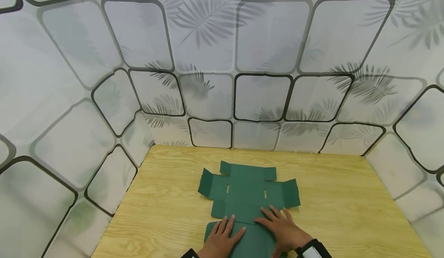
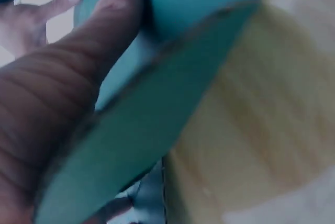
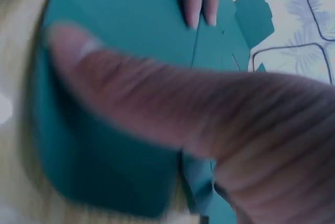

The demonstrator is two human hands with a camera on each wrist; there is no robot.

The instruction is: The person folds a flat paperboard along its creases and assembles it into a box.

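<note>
Evidently, the left hand [image 1: 220,238] and right hand [image 1: 283,230] rest with fingers spread across the green cardboard [image 1: 246,192], likely to steady it against the wooden surface [image 1: 350,200].

A surface [image 1: 347,196] with pale yellow wood grain spreads beneath the left hand [image 1: 220,239] and the right hand [image 1: 287,231], reaching out past them on either side. Ahead of both, beyond its far edge, stands a whitish backdrop [image 1: 256,36] printed with rounded grey and black outlines and feathery grey leaves. A similarly outlined left panel [image 1: 69,134] rises well left of the left hand; a matching right panel [image 1: 385,169] rises well right of the right hand.
</note>
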